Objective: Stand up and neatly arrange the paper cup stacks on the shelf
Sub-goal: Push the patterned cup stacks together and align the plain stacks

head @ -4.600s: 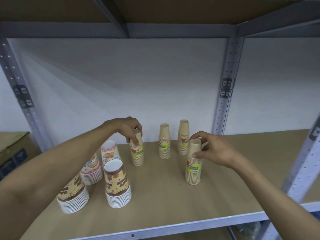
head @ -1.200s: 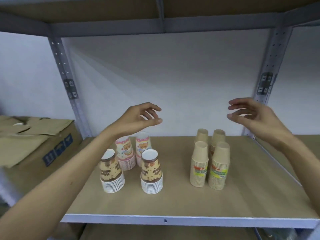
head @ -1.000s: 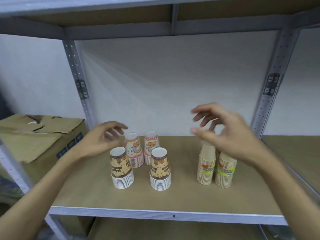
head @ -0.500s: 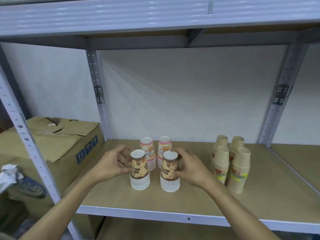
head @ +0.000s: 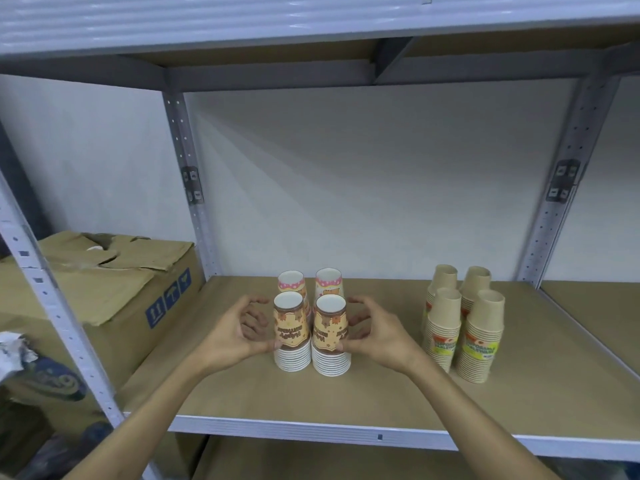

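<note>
Several upside-down paper cup stacks stand on the brown shelf board [head: 381, 393]. Two brown-and-orange printed stacks stand side by side at the front: the left one [head: 291, 336] and the right one [head: 330, 336]. My left hand [head: 239, 332] cups the left stack's outer side, thumb against it. My right hand [head: 375, 332] cups the right stack's outer side the same way. Two pink-rimmed printed stacks [head: 292, 285] [head: 329, 284] stand right behind them. To the right, several plain tan stacks [head: 464, 323] stand in a tight square group.
A grey metal upright [head: 188, 188] rises at the shelf's back left and another [head: 561, 188] at the back right. A dented cardboard box [head: 104, 292] sits on the neighbouring shelf to the left. The upper shelf [head: 311, 26] hangs overhead.
Both hands came down from mid-air onto the two front printed stacks and pressed them closer together. The camera has pulled back and shifted left.
</note>
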